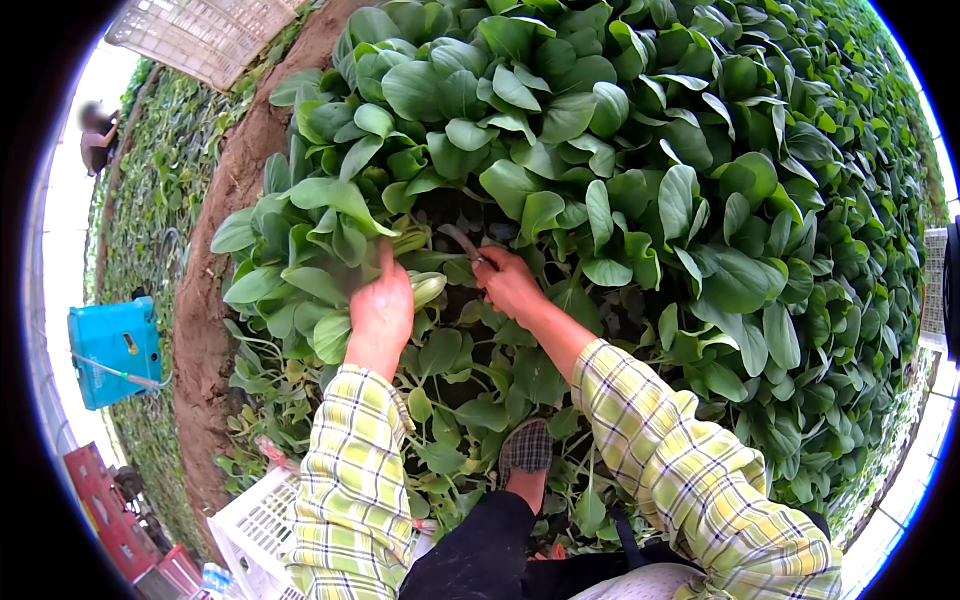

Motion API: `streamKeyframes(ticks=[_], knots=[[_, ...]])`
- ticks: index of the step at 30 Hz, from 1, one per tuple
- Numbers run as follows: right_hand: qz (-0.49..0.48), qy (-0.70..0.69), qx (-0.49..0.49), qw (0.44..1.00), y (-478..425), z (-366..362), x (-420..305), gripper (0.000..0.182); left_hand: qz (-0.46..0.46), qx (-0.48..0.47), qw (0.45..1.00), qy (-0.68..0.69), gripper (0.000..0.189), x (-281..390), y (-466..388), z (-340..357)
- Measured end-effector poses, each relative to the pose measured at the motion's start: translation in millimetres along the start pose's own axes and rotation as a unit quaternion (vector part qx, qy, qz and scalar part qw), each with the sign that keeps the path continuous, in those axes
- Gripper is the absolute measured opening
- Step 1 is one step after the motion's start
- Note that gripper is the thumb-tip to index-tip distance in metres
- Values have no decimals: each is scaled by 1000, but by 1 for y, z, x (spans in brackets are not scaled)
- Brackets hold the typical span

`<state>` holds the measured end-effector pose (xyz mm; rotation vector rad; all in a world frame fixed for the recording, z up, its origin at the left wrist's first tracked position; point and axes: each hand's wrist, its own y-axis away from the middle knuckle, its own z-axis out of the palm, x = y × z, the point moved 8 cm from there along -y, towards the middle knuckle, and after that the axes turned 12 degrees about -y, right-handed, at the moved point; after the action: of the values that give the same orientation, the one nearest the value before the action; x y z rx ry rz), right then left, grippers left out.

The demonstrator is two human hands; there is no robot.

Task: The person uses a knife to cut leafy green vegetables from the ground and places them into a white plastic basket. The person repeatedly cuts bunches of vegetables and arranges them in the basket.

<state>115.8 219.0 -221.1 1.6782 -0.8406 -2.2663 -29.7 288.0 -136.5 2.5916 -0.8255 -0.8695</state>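
Cut bok choy heads (307,281) fill my left hand (382,307), their leaves spreading to the left and their pale stem bases (427,288) sticking out on the right. In my right hand (510,283) is the handle of a small curved knife (460,240). Its blade points up and left, a short gap from the stem bases. Beyond both hands stand dense, upright bok choy plants (525,97). Dark soil shows between them near the blade. Loose and low leaves (465,367) cover the ground below my wrists. My left fingers are partly hidden by leaves.
A white plastic crate (259,517) stands by my left forearm. Past the bare soil ridge (202,315) are a blue crate (116,352) and red crates (109,510). Another crate (202,37) sits at upper left. A person (97,139) is farther off. My shoe (526,446) rests among leaves.
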Motion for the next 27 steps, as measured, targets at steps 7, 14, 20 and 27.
streamKeyframes(ticks=[7,14,20,27], knots=[[60,-9,-21,998,-4,13,1,36,1,5,1000,-13,55,-1,0,6],[53,128,-61,988,-16,32,-19,35,9,17,1000,6,75,-13,6,19],[-91,98,-60,989,21,4,-34,38,-18,30,985,171,81,-29,52,-34],[-110,-349,-88,927,126,-8,-71,52,230,76,819,521,75,43,145,-90]])
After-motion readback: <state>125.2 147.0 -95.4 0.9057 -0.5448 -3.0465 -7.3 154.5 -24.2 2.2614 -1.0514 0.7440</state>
